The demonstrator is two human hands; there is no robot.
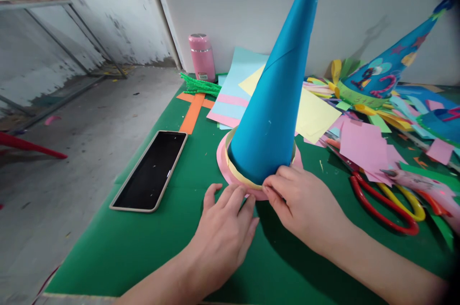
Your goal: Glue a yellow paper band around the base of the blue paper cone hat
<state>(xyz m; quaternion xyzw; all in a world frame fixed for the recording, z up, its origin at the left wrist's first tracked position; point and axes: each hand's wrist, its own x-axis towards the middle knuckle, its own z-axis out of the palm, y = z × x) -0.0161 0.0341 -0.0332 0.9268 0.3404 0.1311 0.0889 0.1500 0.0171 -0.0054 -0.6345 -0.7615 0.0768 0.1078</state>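
A tall blue paper cone hat (273,99) stands upright on the green table, its tip leaning right. A pale yellow paper band (239,175) circles its base, and a flat pink paper brim (223,163) lies beneath. My right hand (305,199) pinches the band's lower front edge between thumb and fingers. Beside it, my left hand (224,233) rests its fingertips on the front of the brim, fingers apart and slightly bent. The back of the band is hidden behind the cone.
A phone (151,171) lies left on the green table (93,266). Behind are a pink flask (201,58), green pipe cleaners (199,85), orange strips (194,113) and coloured sheets (244,68). At right are red-handled scissors (381,207), pink paper pieces (362,144) and a decorated cone hat (384,65).
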